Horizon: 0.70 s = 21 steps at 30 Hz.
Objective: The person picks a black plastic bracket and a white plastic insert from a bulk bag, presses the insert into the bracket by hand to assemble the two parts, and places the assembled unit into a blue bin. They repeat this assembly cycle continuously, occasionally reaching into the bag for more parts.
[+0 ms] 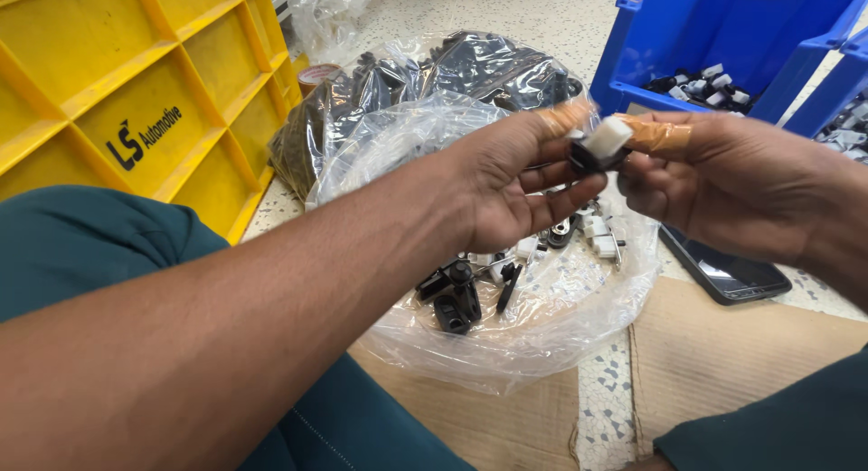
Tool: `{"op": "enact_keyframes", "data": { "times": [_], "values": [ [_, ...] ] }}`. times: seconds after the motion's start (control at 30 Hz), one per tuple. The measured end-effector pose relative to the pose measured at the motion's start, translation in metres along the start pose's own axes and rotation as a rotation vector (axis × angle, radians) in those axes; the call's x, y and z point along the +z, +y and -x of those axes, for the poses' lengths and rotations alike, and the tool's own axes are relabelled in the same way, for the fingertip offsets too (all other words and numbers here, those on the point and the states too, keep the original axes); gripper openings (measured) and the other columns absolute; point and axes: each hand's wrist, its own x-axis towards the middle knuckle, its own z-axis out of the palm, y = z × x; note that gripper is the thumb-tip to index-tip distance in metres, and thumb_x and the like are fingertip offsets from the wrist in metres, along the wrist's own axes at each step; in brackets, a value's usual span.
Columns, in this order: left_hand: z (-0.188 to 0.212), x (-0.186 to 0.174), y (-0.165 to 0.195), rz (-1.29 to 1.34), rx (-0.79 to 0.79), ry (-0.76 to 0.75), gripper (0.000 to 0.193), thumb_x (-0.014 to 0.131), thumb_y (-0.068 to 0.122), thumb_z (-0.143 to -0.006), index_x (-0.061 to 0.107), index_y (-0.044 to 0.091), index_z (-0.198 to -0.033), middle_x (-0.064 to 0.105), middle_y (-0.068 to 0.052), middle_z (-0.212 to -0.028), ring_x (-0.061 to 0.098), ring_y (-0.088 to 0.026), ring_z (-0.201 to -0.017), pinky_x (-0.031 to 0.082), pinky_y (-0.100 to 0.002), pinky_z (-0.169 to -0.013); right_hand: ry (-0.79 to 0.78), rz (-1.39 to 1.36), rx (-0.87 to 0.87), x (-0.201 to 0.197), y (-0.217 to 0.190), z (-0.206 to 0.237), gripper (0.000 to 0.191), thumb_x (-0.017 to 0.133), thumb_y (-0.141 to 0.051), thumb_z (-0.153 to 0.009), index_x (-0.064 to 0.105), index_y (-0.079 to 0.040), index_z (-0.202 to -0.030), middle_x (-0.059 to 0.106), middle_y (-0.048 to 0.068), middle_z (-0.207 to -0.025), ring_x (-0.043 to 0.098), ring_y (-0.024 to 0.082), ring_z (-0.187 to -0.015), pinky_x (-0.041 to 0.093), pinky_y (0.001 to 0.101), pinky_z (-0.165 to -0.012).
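**Pinching a small part over the bag**

Gripping together, the left hand [511, 177] and right hand [723, 186] are pinching a white-and-black part [599, 144] above a clear bag [542, 344] of parts, between a yellow crate [136, 82] with a black label and a blue bin [723, 37].

Place: parts-sorting workshop floor | Signs: yellow crate [136, 82], blue bins [723, 37] of small parts, bagged components [434, 82]

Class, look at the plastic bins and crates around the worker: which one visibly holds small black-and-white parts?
The blue bin at upper right, behind the right hand; black-and-white parts lie inside. The yellow crate on the left shows none.
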Motion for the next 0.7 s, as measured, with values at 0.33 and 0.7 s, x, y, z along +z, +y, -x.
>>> {"op": "enact_keyframes", "data": {
  "times": [0.33, 0.7],
  "values": [
    [0.013, 0.025, -0.017, -0.012, 0.154, 0.369, 0.026, 0.063, -0.002, -0.092, 0.061, 0.004, -0.118, 0.068, -0.008, -0.1, 0.068, -0.015, -0.079, 0.061, -0.022, -0.067, 0.343, -0.015, 0.085, 0.043, 0.016, 0.004, 0.023, 0.051, -0.022, -0.104, 0.065, -0.006, -0.113, 0.061, 0.0, -0.091, 0.057, 0.007, -0.076, 0.053, 0.021, -0.067],
    [0.019, 0.023, 0.004, -0.358, 0.137, 0.1, 0.025, 0.046, -0.001, -0.098, 0.067, -0.009, -0.109, 0.069, -0.016, -0.095, 0.069, -0.016, -0.069, 0.065, -0.024, -0.061, 0.318, 0.095, -0.033, 0.04, 0.014, 0.012, 0.019, 0.061, -0.017, -0.104, 0.068, -0.001, -0.111, 0.064, 0.004, -0.089, 0.056, 0.009, -0.07, 0.051, 0.024, -0.065]
  ]
}}
